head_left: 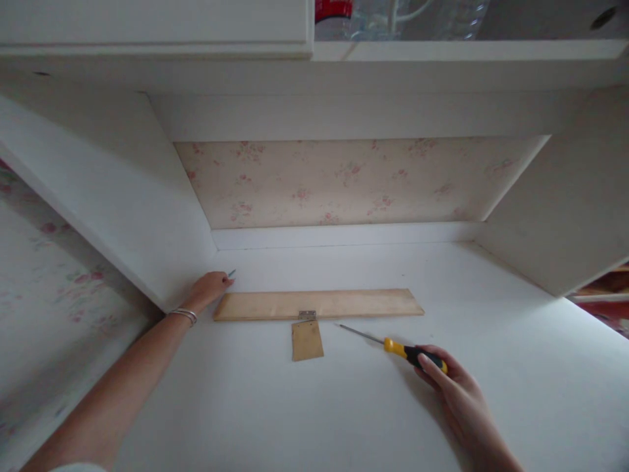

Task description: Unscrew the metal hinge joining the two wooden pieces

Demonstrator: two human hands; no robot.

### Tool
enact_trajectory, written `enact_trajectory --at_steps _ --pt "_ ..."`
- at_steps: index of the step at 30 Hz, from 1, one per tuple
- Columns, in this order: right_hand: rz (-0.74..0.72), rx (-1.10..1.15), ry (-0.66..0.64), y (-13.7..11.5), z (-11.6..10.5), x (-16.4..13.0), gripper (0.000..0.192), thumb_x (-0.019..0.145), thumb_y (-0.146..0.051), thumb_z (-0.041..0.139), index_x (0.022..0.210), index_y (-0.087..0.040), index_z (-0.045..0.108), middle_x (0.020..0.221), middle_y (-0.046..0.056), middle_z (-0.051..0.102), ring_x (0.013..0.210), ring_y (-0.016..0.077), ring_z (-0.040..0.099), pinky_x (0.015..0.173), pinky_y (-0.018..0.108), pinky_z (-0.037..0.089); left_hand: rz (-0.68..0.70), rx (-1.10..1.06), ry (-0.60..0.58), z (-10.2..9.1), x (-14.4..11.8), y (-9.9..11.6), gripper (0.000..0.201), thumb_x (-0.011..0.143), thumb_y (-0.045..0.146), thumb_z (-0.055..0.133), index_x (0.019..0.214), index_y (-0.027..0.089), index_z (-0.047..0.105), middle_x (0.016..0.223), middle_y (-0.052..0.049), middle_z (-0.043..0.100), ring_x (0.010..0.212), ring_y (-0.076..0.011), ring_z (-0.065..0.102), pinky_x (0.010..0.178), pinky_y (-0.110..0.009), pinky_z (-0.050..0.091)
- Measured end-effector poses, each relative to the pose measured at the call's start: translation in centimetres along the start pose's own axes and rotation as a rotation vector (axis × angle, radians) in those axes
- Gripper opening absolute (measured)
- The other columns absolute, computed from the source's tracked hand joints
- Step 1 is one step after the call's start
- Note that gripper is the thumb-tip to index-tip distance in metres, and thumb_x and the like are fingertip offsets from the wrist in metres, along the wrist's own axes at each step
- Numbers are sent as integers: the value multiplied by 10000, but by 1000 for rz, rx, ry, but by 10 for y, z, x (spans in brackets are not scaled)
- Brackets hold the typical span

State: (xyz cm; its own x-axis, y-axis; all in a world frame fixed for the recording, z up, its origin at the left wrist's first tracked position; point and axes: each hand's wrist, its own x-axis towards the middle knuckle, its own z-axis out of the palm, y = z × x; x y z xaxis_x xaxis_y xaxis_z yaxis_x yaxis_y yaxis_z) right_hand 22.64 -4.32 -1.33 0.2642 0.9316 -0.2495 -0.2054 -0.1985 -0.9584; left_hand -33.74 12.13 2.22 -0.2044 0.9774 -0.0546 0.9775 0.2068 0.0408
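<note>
In my right hand (pixel 455 387) is a screwdriver (pixel 393 347) with a yellow and black handle, its thin shaft pointing left above the white surface. My left hand (pixel 210 288) is closed at the far left, just behind the end of a long flat wooden board (pixel 358 303). A thin bluish pointed thing (pixel 231 273) sticks out of its fingers; most of it is hidden. A small metal hinge (pixel 307 314) sits at the middle of the board's front edge. Right before the hinge lies a small tan rectangular piece (pixel 307 341); whether the two are joined I cannot tell.
White side panels stand at the left (pixel 128 170) and right (pixel 570 196). Behind is a wall with flowered wallpaper (pixel 324 180). Overhead hangs a white cabinet (pixel 157 29), with clear plastic items (pixel 417 19) and a red item (pixel 333 9) on its open shelf.
</note>
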Motion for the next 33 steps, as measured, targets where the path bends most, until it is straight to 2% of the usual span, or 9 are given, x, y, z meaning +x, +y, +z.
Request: enact_trajectory --at_steps 6,12,15,18,20,23,29,33 --pt "33 0 27 -2 4 2 405 593 -369 798 938 -214 653 1017 -3 625 947 156 574 821 178 500 -5 -54 41 8 14 -6 393 808 535 437 825 213 661 882 -76 691 822 -243 622 624 -291 393" --pt "42 -32 28 2 2 4 417 602 -365 792 970 -226 651 1031 -9 638 974 157 579 844 168 478 4 -112 118 14 22 -13 385 796 536 464 809 198 648 868 -69 672 798 -227 615 676 -300 423" --pt "53 -42 28 3 1 4 428 610 -365 785 992 -235 644 1045 -11 641 986 165 582 847 178 480 15 -114 206 19 24 -19 431 790 540 472 937 170 637 1002 -95 641 883 -230 609 783 -315 447" --pt "54 -47 27 4 1 4 426 607 -365 784 991 -244 646 1048 -19 641 981 163 584 845 175 478 114 -114 265 22 32 -29 570 797 521 470 1201 126 545 1283 -135 515 1149 -252 512 981 -325 376" --pt "44 -49 27 4 1 4 427 597 -364 788 984 -247 650 1050 -23 642 978 164 585 843 173 478 178 -102 208 24 41 -38 651 808 516 451 1331 128 446 1431 -128 379 1297 -256 376 1071 -336 287" --pt "42 -71 21 3 2 4 433 599 -378 781 991 -249 652 1052 -18 650 979 168 589 839 168 476 245 -82 46 23 60 -50 707 809 520 437 1404 146 359 1506 -103 256 1380 -252 238 1116 -353 210" --pt "55 -92 45 0 5 4 467 586 -434 774 987 -231 647 1053 7 665 1000 201 601 830 196 491 338 -55 -185 13 93 -58 825 762 517 505 1440 110 270 1516 -140 173 1393 -261 192 1120 -360 189" --pt "91 -102 51 0 5 5 493 590 -460 764 1009 -230 642 1066 25 669 973 219 620 784 213 516 350 -77 -276 1 105 -54 817 752 503 524 1439 136 277 1494 -106 265 1359 -241 287 1099 -310 232"
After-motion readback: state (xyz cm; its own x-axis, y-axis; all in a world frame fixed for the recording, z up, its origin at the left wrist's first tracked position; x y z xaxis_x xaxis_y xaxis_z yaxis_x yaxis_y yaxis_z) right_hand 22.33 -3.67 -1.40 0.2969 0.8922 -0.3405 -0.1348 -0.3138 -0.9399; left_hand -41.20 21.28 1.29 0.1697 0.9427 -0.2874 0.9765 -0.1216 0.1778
